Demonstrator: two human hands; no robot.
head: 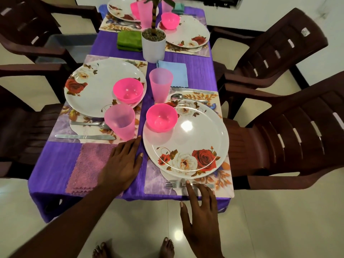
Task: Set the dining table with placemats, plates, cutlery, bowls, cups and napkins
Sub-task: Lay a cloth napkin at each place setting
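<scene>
Head view shows the table [197, 71] nearly set, four places with plates, bowls and cups, left hand [122, 164] flat on the cloth, right hand [201, 205] fingers straight, touching the near fork [172, 183].

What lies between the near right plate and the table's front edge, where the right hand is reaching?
In the head view, a fork lies on the placemat between the plate and the table edge. The right hand has its straight fingers on it.
</scene>
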